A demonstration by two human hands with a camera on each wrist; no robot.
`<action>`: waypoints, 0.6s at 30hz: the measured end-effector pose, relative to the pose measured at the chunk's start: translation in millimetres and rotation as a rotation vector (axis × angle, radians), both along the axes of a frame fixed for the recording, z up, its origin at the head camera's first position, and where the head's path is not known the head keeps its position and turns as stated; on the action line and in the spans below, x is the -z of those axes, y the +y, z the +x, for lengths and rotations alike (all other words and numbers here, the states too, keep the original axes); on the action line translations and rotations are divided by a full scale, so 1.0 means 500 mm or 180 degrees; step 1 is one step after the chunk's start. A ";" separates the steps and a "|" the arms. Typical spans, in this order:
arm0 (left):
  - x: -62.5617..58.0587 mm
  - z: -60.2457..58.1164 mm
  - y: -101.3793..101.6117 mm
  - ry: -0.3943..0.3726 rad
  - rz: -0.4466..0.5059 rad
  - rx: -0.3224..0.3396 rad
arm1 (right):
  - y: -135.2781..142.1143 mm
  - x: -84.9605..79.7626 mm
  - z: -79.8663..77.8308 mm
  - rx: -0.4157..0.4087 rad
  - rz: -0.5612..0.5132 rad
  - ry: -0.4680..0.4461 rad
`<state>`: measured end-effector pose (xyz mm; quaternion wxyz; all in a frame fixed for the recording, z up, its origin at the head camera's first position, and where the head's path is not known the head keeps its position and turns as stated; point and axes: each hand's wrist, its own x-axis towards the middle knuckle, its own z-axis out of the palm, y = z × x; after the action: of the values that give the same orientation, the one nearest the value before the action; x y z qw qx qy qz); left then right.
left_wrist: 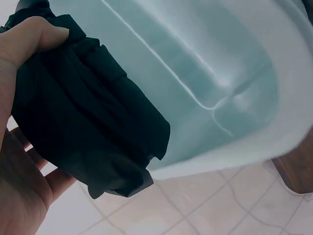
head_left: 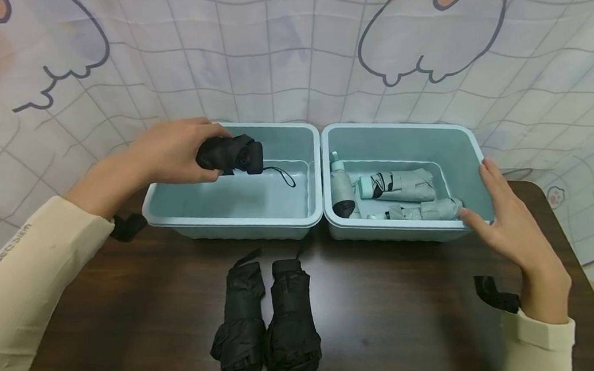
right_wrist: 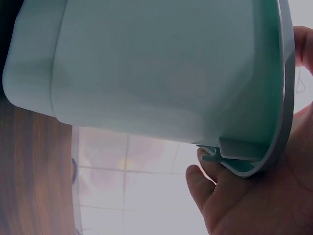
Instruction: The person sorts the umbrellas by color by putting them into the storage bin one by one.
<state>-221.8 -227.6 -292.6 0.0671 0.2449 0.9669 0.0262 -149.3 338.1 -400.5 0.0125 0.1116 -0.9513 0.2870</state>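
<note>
My left hand [head_left: 181, 150] grips a folded black umbrella [head_left: 230, 154] above the left bin [head_left: 237, 221]; a thin wrist loop hangs from the umbrella. In the left wrist view, the thumb lies across the dark folded cloth [left_wrist: 88, 112]. At the right end of the right bin [head_left: 398, 230], my right hand [head_left: 511, 222] rests on the rim with its fingers spread about the corner. The right wrist view shows its palm against the bin's rim [right_wrist: 286, 98]. Two more folded black umbrellas [head_left: 243, 321] [head_left: 292, 318] lie side by side on the table.
Inside the right bin lie pale green-grey folded umbrellas [head_left: 403, 185], one upright along its left wall. Both bins stand side by side on the dark wooden table [head_left: 388, 305]. Behind them hangs a white checked cloth [head_left: 288, 54] with cartoon prints.
</note>
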 end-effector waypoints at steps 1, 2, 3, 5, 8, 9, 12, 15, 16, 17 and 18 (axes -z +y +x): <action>0.003 -0.002 0.002 -0.0019 -0.0001 -0.0001 | 0.000 0.000 0.000 -0.0004 -0.0005 0.0009; 0.005 -0.004 0.005 -0.0040 0.0004 -0.0003 | -0.001 0.000 0.000 -0.0004 -0.0004 0.0015; 0.006 -0.007 0.008 -0.0054 -0.0005 -0.0005 | -0.001 0.000 0.000 -0.0006 -0.0004 0.0017; 0.012 -0.012 0.014 -0.0079 -0.0035 -0.0007 | -0.002 0.001 -0.001 -0.0010 -0.0009 0.0015; 0.017 -0.017 0.022 -0.0143 -0.0098 -0.0038 | -0.003 0.003 -0.001 -0.0012 -0.0008 0.0006; 0.019 -0.017 0.023 -0.0167 -0.0135 -0.0053 | -0.004 0.003 -0.001 -0.0015 -0.0008 0.0004; 0.022 -0.013 0.020 -0.0212 -0.0258 -0.0068 | -0.006 0.001 -0.001 -0.0016 0.0006 0.0005; 0.023 -0.005 0.013 -0.0188 -0.0286 -0.0042 | -0.006 -0.002 -0.001 -0.0019 0.0023 0.0014; 0.024 -0.003 0.009 -0.0177 -0.0269 -0.0036 | -0.006 -0.003 -0.001 -0.0017 0.0032 0.0015; 0.025 0.000 0.006 -0.0160 -0.0236 -0.0034 | -0.005 -0.003 -0.002 -0.0012 0.0042 0.0014; 0.025 0.003 0.003 -0.0143 -0.0202 -0.0038 | -0.004 -0.003 -0.002 -0.0005 0.0056 0.0011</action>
<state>-220.4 -226.0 -305.3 0.0964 0.2362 0.9669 0.0015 -150.2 335.8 -399.1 0.0130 0.1130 -0.9537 0.2784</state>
